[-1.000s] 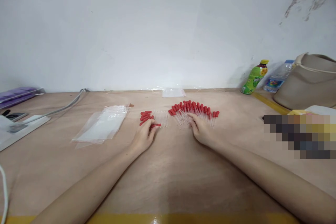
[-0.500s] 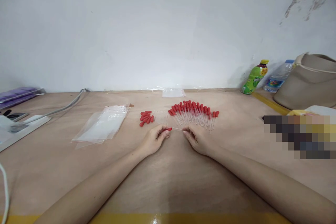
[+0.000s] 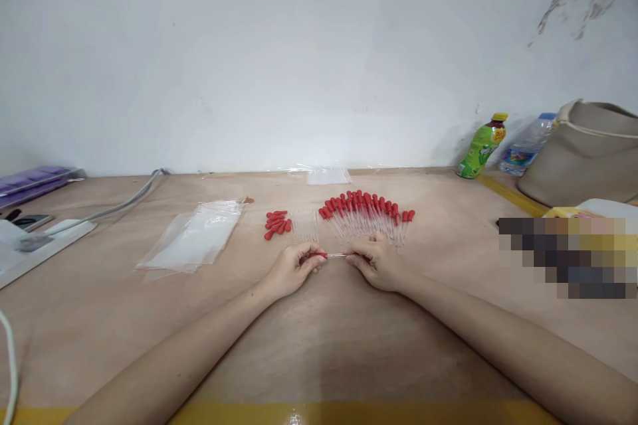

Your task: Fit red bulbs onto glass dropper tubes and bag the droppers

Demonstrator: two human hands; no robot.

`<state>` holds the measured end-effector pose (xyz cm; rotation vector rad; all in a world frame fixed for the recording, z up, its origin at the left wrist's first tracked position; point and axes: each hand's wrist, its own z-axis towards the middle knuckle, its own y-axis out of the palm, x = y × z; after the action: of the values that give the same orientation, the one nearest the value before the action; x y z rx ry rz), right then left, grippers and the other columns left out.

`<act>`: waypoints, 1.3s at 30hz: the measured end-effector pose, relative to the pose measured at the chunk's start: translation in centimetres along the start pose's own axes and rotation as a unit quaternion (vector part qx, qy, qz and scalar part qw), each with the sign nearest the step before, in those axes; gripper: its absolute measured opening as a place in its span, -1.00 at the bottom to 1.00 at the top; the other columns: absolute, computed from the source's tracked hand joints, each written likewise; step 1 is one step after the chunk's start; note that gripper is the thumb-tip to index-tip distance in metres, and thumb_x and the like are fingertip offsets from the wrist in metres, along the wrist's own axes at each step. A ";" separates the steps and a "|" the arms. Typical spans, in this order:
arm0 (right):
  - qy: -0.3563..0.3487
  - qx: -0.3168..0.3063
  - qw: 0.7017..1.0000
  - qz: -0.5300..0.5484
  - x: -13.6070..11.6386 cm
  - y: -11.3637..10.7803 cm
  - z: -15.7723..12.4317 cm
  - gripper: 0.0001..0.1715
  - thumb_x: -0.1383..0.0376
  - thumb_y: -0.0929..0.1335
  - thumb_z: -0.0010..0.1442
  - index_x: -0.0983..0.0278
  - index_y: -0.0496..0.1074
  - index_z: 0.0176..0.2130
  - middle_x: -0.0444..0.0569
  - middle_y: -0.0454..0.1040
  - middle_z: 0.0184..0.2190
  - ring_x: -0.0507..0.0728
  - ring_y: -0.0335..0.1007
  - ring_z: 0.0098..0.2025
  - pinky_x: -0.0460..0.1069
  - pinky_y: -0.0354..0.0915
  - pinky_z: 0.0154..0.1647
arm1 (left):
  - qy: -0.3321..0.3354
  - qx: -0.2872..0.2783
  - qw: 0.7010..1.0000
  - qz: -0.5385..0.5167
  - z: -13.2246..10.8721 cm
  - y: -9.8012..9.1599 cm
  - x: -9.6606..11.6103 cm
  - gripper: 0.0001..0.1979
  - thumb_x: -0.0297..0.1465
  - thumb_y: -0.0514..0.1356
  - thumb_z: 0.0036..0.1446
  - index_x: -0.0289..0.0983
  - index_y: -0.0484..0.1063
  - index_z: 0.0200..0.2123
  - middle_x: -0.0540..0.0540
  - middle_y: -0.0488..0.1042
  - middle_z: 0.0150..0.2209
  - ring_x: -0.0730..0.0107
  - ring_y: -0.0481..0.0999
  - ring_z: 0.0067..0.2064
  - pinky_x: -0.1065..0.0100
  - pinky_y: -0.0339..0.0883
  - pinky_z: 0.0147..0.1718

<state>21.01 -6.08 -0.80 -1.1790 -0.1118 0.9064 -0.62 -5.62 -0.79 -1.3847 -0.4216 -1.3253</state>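
Note:
Pinched in my left hand (image 3: pixel 299 267) is a red rubber bulb (image 3: pixel 319 255), its open end facing right. My right hand (image 3: pixel 376 261) grips a thin clear glass tube (image 3: pixel 335 255) by its other end. The tube's left end meets the bulb's mouth; how deep it sits inside I cannot tell. Just beyond my left hand lie several loose red bulbs (image 3: pixel 277 224) and a row of bare glass tubes (image 3: pixel 304 224). Beyond my right hand, droppers with red bulbs (image 3: pixel 366 209) are spread in a fan, bulbs pointing away from me.
Clear plastic bags (image 3: pixel 197 236) lie to the left, another bag (image 3: pixel 329 176) by the wall. A power strip (image 3: pixel 60 232) with a grey cable is at far left. On the right are a green bottle (image 3: pixel 482 147), a water bottle (image 3: pixel 527 146) and a beige bag (image 3: pixel 581 156).
Both hands have come slightly nearer to me with the bulb and tube. The tube now lies level, in line with the bulb; before, it slanted a little.

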 end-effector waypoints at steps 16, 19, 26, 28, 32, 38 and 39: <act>-0.060 0.028 0.994 -0.085 -0.4 0.3 -0.6 -0.73 0.33 0.13 0.21 0.27 0.37 -0.28 -0.04 0.48 -0.41 0.03 0.22 -0.47 0.00 -0.05 -0.29 | -0.002 -0.003 0.995 0.101 -0.5 0.0 0.3 -0.75 -0.25 0.10 0.07 -0.30 0.44 -0.32 -0.01 0.43 -0.49 0.51 0.34 -0.50 0.49 0.25 -0.52; -0.064 0.017 0.995 -0.074 -0.6 0.2 -0.6 -0.73 0.33 0.13 0.21 0.27 0.37 -0.29 -0.06 0.47 -0.43 0.02 0.21 -0.48 0.00 -0.05 -0.29 | 0.000 0.006 0.995 0.103 -0.7 0.0 0.2 -0.76 -0.25 0.12 0.06 -0.31 0.44 -0.32 -0.01 0.44 -0.49 0.51 0.35 -0.52 0.48 0.26 -0.51; -0.066 -0.017 0.996 -0.060 -1.1 0.2 -0.5 -0.73 0.33 0.13 0.20 0.25 0.37 -0.32 -0.09 0.46 -0.47 0.02 0.20 -0.50 0.00 -0.04 -0.29 | 0.010 -0.016 0.990 0.139 -1.1 0.0 0.4 -0.79 -0.28 0.13 0.06 -0.28 0.45 -0.32 -0.01 0.48 -0.42 0.48 0.40 -0.45 0.47 0.28 -0.45; -0.067 -0.023 0.996 -0.050 -1.3 0.3 -0.4 -0.74 0.34 0.13 0.20 0.25 0.37 -0.31 -0.10 0.46 -0.46 0.03 0.21 -0.49 0.00 -0.03 -0.28 | 0.015 -0.017 0.990 0.141 -1.1 0.0 0.4 -0.80 -0.29 0.12 0.06 -0.28 0.44 -0.32 -0.01 0.49 -0.41 0.47 0.40 -0.43 0.47 0.28 -0.44; -0.064 -0.030 0.997 -0.039 -1.7 0.1 -0.1 -0.74 0.36 0.14 0.19 0.25 0.37 -0.31 -0.11 0.46 -0.46 0.02 0.22 -0.49 -0.02 -0.02 -0.28 | 0.028 -0.004 0.989 0.148 -1.0 0.1 0.2 -0.81 -0.30 0.12 0.06 -0.28 0.43 -0.32 -0.01 0.49 -0.40 0.47 0.42 -0.42 0.47 0.29 -0.43; -0.043 -0.072 0.996 -0.039 -2.1 0.1 0.6 -0.72 0.35 0.14 0.19 0.30 0.34 -0.45 -0.11 0.41 -0.56 0.00 0.17 -0.53 -0.04 0.00 -0.28 | 0.056 -0.014 0.983 0.175 -1.1 0.0 -0.2 -0.81 -0.30 0.10 0.09 -0.27 0.42 -0.30 0.00 0.49 -0.39 0.49 0.44 -0.41 0.48 0.32 -0.41; -0.037 -0.080 0.995 -0.036 -2.0 0.2 0.6 -0.72 0.35 0.15 0.19 0.30 0.33 -0.47 -0.11 0.40 -0.57 -0.01 0.15 -0.54 -0.04 0.01 -0.27 | 0.066 -0.013 0.981 0.184 -1.1 0.0 -0.3 -0.81 -0.30 0.09 0.10 -0.27 0.42 -0.30 0.00 0.49 -0.39 0.49 0.45 -0.40 0.48 0.32 -0.40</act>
<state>19.28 -6.91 0.07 -1.2812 -0.2898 0.8909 -1.18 -6.42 -1.31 -1.3119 -0.0516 -1.1103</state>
